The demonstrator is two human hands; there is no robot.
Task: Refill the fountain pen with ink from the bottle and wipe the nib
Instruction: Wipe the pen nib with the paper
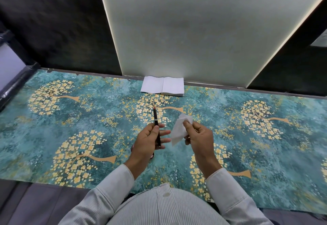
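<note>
Over the middle of the bench [53, 118], seen from the head camera, both hands are raised just above a teal cloth printed with golden trees. The left hand [148, 141] holds a dark pen [157, 127] lying across its palm, the thumb pressing it near the middle while the other fingers [163, 133] stretch out fairly straight toward the right. The pen points away from the person, with a small red tip at the far end and a thin silver ring partway along the barrel; whether the nib is exposed cannot be told. The right hand [198, 136] pinches a white tissue [180, 129] between thumb and curled fingers, the crumpled sheet hanging toward the left hand, close to the pen but not touching it. Under the left wrist a small round thing [151, 155] with a reddish edge sits on the cloth, mostly hidden, so what it is stays unclear. At the far edge of the bench an open white notebook [162, 86] lies flat against a pale upright panel [203, 26], with dark wall on both sides. White shirt sleeves [115, 186] cover both forearms.
</note>
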